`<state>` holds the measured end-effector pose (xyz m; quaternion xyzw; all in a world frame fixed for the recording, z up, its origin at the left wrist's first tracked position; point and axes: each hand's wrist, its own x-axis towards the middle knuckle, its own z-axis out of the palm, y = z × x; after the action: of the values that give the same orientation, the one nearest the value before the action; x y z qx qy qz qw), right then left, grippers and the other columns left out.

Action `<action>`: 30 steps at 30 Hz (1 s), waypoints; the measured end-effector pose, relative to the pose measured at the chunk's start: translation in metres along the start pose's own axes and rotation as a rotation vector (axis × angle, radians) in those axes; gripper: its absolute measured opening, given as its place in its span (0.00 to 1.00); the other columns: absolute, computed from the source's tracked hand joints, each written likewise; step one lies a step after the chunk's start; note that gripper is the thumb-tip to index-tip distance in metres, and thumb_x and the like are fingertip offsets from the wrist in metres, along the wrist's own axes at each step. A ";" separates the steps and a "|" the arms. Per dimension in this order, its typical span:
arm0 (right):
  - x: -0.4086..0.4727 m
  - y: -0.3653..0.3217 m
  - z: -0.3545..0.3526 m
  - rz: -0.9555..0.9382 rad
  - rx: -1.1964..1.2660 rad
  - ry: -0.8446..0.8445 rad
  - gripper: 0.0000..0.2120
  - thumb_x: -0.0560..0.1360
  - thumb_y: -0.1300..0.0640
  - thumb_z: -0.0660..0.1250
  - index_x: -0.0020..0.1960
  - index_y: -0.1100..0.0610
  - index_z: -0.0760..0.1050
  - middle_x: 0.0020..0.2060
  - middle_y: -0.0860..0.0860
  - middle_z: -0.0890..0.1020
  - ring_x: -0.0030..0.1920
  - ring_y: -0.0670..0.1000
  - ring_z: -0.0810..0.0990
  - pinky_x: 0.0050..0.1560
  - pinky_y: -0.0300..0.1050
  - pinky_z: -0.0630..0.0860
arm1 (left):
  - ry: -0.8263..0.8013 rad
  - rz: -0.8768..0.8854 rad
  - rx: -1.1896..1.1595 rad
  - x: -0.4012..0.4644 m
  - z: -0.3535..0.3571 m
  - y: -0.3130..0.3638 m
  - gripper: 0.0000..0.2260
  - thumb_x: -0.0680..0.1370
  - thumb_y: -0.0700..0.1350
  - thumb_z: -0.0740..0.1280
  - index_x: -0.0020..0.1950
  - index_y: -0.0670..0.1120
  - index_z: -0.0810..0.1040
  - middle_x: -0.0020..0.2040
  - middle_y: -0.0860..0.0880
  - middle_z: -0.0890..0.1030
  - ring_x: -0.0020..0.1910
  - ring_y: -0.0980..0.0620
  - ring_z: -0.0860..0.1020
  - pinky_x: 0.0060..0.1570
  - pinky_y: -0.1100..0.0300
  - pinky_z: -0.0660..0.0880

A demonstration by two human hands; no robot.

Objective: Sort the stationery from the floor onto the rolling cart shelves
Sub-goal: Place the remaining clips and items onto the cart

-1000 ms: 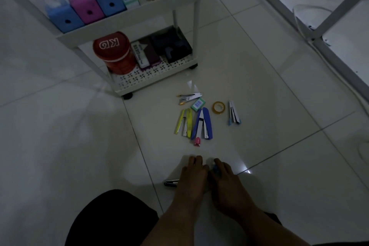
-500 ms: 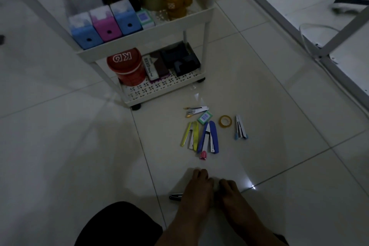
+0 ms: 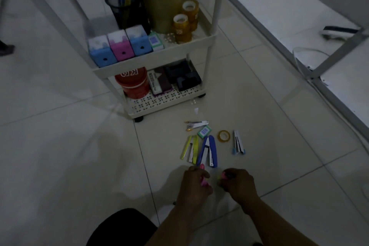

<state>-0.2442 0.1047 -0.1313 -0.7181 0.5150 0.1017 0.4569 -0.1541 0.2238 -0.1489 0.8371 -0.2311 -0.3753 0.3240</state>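
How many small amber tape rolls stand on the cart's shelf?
3 show: the front roll, one behind it, and one partly hidden between them. More may hide behind.

Dim, underexposed floor view

We see weak light pooling on the tiled floor near the middle, small glare spots on its gloss, soft shadows at left, darker corners, lines bowed by wide-angle distortion, and fine detail soft.

both forearms reach forward and down side by side, the left hand knuckles-up with fingers curled round a pink item, the right hand just beside it, fingers curled and pinching a small greenish piece.
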 end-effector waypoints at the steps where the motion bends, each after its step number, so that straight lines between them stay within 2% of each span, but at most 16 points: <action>1: 0.001 -0.006 -0.001 -0.012 0.024 0.001 0.17 0.67 0.61 0.77 0.55 0.61 0.81 0.49 0.56 0.84 0.49 0.54 0.83 0.57 0.52 0.78 | 0.021 -0.024 -0.067 0.000 -0.004 0.004 0.14 0.67 0.38 0.75 0.48 0.50 0.78 0.52 0.50 0.75 0.50 0.55 0.75 0.41 0.79 0.67; 4: 0.002 -0.027 -0.002 -0.052 0.072 0.000 0.14 0.68 0.63 0.76 0.53 0.61 0.82 0.46 0.56 0.84 0.45 0.54 0.83 0.54 0.52 0.80 | 0.061 -0.120 -0.250 0.005 -0.018 0.016 0.15 0.65 0.35 0.75 0.38 0.56 0.78 0.38 0.58 0.79 0.37 0.66 0.77 0.36 0.74 0.74; 6: 0.001 -0.042 -0.004 -0.077 0.064 0.003 0.14 0.69 0.63 0.75 0.54 0.62 0.81 0.48 0.57 0.83 0.49 0.55 0.82 0.57 0.53 0.78 | 0.076 -0.139 -0.284 0.008 -0.030 0.024 0.12 0.65 0.37 0.75 0.37 0.55 0.80 0.33 0.59 0.79 0.33 0.67 0.77 0.33 0.77 0.71; 8: 0.000 -0.060 -0.009 -0.103 0.073 0.008 0.12 0.70 0.64 0.73 0.53 0.63 0.81 0.48 0.58 0.83 0.48 0.56 0.82 0.56 0.54 0.79 | 0.099 -0.114 -0.325 0.013 -0.041 0.030 0.09 0.67 0.38 0.75 0.44 0.48 0.82 0.35 0.57 0.79 0.35 0.60 0.78 0.33 0.76 0.70; 10: -0.002 -0.079 -0.016 -0.123 0.090 -0.001 0.10 0.70 0.64 0.73 0.51 0.63 0.81 0.47 0.59 0.83 0.47 0.57 0.82 0.53 0.54 0.79 | 0.148 -0.087 -0.373 0.016 -0.056 0.036 0.07 0.68 0.39 0.75 0.44 0.46 0.82 0.35 0.55 0.80 0.36 0.58 0.77 0.35 0.73 0.71; 14: -0.005 -0.121 -0.030 -0.185 0.061 -0.001 0.09 0.69 0.62 0.75 0.47 0.63 0.82 0.43 0.59 0.84 0.44 0.58 0.83 0.50 0.55 0.80 | 0.206 -0.096 -0.503 0.019 -0.090 0.053 0.09 0.69 0.38 0.75 0.47 0.46 0.82 0.43 0.50 0.83 0.45 0.51 0.81 0.50 0.58 0.79; 17: -0.004 -0.158 -0.038 -0.276 0.041 -0.009 0.12 0.68 0.59 0.77 0.50 0.61 0.83 0.44 0.57 0.84 0.44 0.54 0.83 0.47 0.45 0.79 | 0.260 -0.094 -0.614 0.024 -0.120 0.067 0.10 0.70 0.37 0.75 0.42 0.52 0.81 0.40 0.53 0.83 0.44 0.50 0.82 0.50 0.55 0.81; 20: 0.000 -0.190 -0.041 -0.297 0.077 -0.033 0.13 0.68 0.61 0.77 0.50 0.62 0.82 0.42 0.57 0.84 0.38 0.51 0.81 0.43 0.40 0.78 | 0.302 -0.137 -0.646 0.032 -0.149 0.076 0.10 0.70 0.39 0.75 0.50 0.44 0.81 0.46 0.46 0.81 0.49 0.45 0.82 0.53 0.49 0.80; 24: 0.015 -0.216 -0.034 -0.326 0.098 -0.042 0.12 0.67 0.60 0.78 0.49 0.63 0.82 0.40 0.58 0.83 0.39 0.52 0.81 0.50 0.48 0.81 | 0.385 -0.184 -0.651 0.050 -0.175 0.078 0.13 0.69 0.40 0.76 0.52 0.40 0.81 0.51 0.41 0.81 0.51 0.42 0.81 0.55 0.45 0.79; 30: 0.062 -0.232 -0.024 -0.397 0.040 -0.044 0.14 0.69 0.59 0.76 0.51 0.66 0.81 0.46 0.62 0.84 0.46 0.59 0.83 0.54 0.55 0.79 | 0.434 -0.148 -0.556 0.110 -0.189 0.082 0.14 0.69 0.41 0.77 0.52 0.38 0.81 0.52 0.39 0.82 0.50 0.41 0.81 0.54 0.45 0.79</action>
<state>-0.0306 0.0585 -0.0280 -0.7940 0.3550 0.0151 0.4932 0.0478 0.1685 -0.0470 0.7916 0.0153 -0.2601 0.5528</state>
